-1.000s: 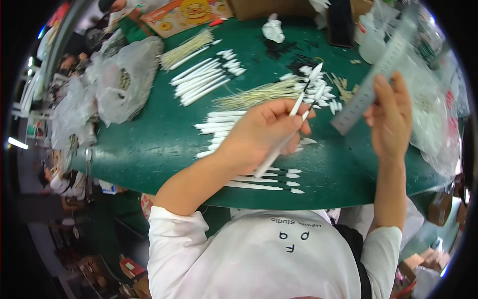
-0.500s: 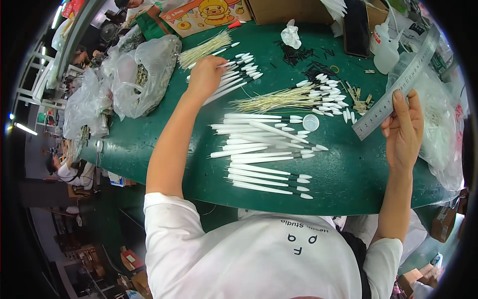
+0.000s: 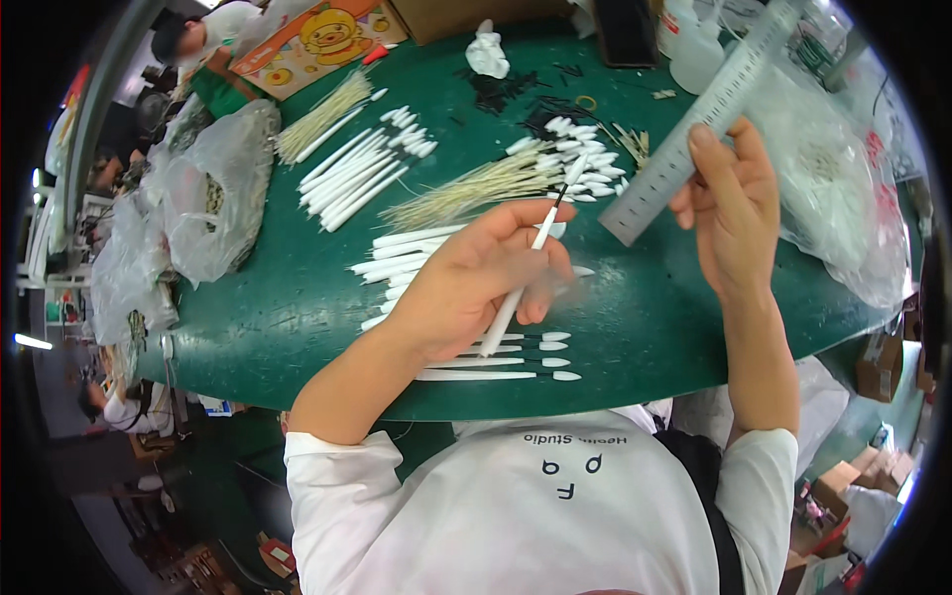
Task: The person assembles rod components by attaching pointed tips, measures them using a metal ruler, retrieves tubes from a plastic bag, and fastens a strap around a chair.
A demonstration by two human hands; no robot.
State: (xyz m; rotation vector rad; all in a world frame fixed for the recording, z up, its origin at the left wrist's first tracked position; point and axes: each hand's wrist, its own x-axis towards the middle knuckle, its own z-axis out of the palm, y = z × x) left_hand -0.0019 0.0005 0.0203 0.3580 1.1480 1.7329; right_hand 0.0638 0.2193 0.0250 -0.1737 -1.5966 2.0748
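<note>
My left hand [image 3: 466, 283] has come to the middle of the table, its fingers closed round a slim white rod [image 3: 543, 235] with a black neck and a white pointed tip. The rod is tilted, tip up and away from me. A metal ruler [image 3: 659, 183] slants across my right hand [image 3: 739, 203], pinched between thumb and fingers. Beneath the left hand, partly hidden, lie several similar white rods [image 3: 476, 376]. Another group of white rods [image 3: 352, 183] rests at the far left. Beyond my left fingers is a bundle of thin yellowish sticks [image 3: 461, 195] with white tips.
Small black tubes [image 3: 501, 94] lie scattered at the back beside crumpled white tissue [image 3: 488, 55]. Loose yellowish sticks [image 3: 322, 109] sit far left. Plastic bags [image 3: 223, 188] stand left and a clear bag [image 3: 828, 188] right. A phone [image 3: 627, 32], squeeze bottle [image 3: 697, 61] and printed box [image 3: 315, 45] are behind.
My left hand has moved from the far-left rods toward the middle near the ruler, bringing one white rod. My right hand still holds the ruler. The whole view has shifted slightly.
</note>
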